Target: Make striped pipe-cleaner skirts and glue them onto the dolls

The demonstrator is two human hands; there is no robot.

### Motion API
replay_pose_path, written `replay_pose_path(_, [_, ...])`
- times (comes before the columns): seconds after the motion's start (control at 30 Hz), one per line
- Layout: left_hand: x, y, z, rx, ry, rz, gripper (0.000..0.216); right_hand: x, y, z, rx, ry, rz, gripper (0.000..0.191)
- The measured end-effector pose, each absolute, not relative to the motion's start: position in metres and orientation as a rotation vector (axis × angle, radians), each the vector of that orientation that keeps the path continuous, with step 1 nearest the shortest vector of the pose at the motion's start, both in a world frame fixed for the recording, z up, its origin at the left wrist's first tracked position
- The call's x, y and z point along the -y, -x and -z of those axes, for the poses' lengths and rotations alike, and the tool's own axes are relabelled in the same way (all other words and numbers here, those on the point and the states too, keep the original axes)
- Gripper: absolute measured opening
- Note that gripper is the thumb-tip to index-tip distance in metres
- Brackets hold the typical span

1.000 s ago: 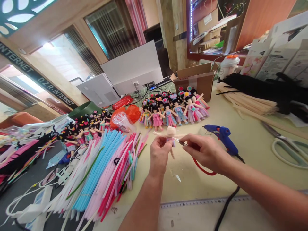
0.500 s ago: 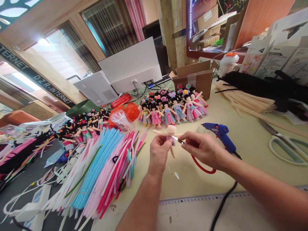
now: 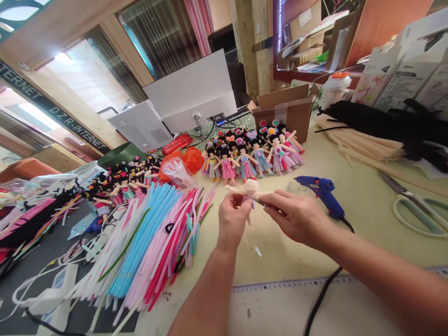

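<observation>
A small beige pipe-cleaner doll with a round, hairless head and outstretched arms is pinched by my left hand at its body. A bit of lilac shows at its chest, and a thin leg hangs below. My right hand is closed around red-handled scissors. Their narrow metal blades reach the doll's chest, beside my left fingertips. Most of the red handle is hidden under my right palm. On the table to the right lies a blue glue gun, touched by neither hand.
Finished dolls stand behind my hands, before a cardboard box. Bundled coloured pipe cleaners cover the left side. Larger scissors lie right, near beige strips. A black cord and a ruler strip cross the front.
My right hand has turned slightly, so the scissors' red handle is now mostly hidden and less blade shows. My left hand still holds the doll in nearly the same place.
</observation>
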State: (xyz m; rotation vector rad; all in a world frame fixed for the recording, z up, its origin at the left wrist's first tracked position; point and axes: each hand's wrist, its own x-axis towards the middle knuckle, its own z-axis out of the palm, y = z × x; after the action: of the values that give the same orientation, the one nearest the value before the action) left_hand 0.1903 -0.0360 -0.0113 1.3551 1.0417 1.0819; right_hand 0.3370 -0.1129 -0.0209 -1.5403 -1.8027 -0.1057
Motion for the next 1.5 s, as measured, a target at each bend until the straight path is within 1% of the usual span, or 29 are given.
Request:
replay_pose_path(0.17, [0.036,-0.190,0.011,-1.046,-1.370,-1.078,0.010,0.114,-0.336,0.020,1.874,1.586,0.290,0.032])
replay_pose_path(0.37, [0.036,-0.191,0.013,-1.045,-1.363,-1.069,0.010,0.113,-0.338,0.020,1.866,1.629,0.245,0.029])
replay_pose_path(0.53, [0.036,-0.191,0.015,-1.026,-1.339,-1.072,0.012,0.109,-0.338,0.023,1.836,1.659,0.121,0.026])
replay_pose_path(0.73, [0.038,-0.193,0.009,-0.957,-1.207,-1.053,0.013,0.108,-0.345,0.015,1.749,1.579,-0.254,0.018])
replay_pose_path(0.8, [0.037,-0.193,0.008,-0.933,-1.151,-1.049,0.014,0.108,-0.347,0.014,1.738,1.581,-0.280,0.018])
replay_pose_path(1.0, [0.036,-0.192,0.005,-0.912,-1.019,-1.038,0.020,0.108,-0.344,0.017,1.763,1.582,-0.193,0.020])
replay_pose_path(1.13, [0.035,-0.192,0.003,-0.900,-0.973,-1.034,0.022,0.108,-0.347,0.008,1.692,1.582,-0.414,0.016])
replay_pose_path(1.2, [0.033,-0.191,0.002,-0.910,-0.946,-1.066,0.023,0.107,-0.351,0.005,1.671,1.640,-0.471,0.015])
replay_pose_path(1.37, [0.026,-0.186,0.001,-0.928,-0.893,-1.107,0.022,0.104,-0.363,0.012,1.815,1.968,-0.364,0.016])
replay_pose_path(1.47, [0.027,-0.186,0.002,-0.902,-0.892,-1.081,0.023,0.104,-0.365,0.015,1.849,1.959,-0.320,0.008])
replay_pose_path(1.5, [0.029,-0.187,0.003,-0.892,-0.903,-1.074,0.023,0.104,-0.364,0.015,1.799,1.909,-0.294,0.009])
